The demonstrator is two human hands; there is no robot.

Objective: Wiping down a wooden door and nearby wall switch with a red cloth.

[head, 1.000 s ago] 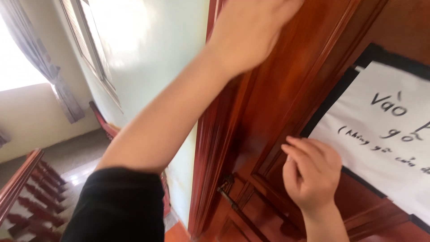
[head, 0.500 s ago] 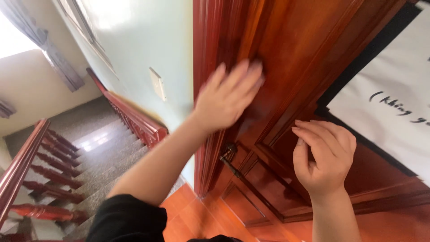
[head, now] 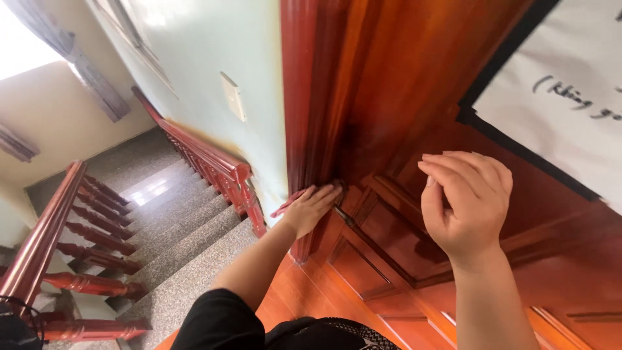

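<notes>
Reddish-brown wood fills most of the view: a shiny door (head: 414,84) with raised panels, set in a frame of the same wood. The person's left hand (head: 313,206) reaches down low to the door handle (head: 337,198), a dark metal lever near the door's edge. Its fingers lie flat and close together, stretched out along the top of the handle and touching it, but I cannot tell if they are wrapped around it, because the hand hides most of the lever. A black sleeve (head: 217,321) covers that arm near the shoulder. The right hand (head: 463,204) is held up in front of the door, just beside a panel. Its fingers are curled in loosely, like a soft half fist, with the thumb tucked along the side, and it holds nothing. I cannot tell if the knuckles touch the wood. Above that hand a white paper sign (head: 564,97) with a black border is stuck flat on the door, and it has handwriting on it. To the left, a pale green wall carries a white light switch (head: 232,96). Past it, grey speckled stairs (head: 175,246) go down, with a red wooden railing (head: 207,159) on each side. Far off, a grey curtain (head: 84,71) hangs by a bright window.
</notes>
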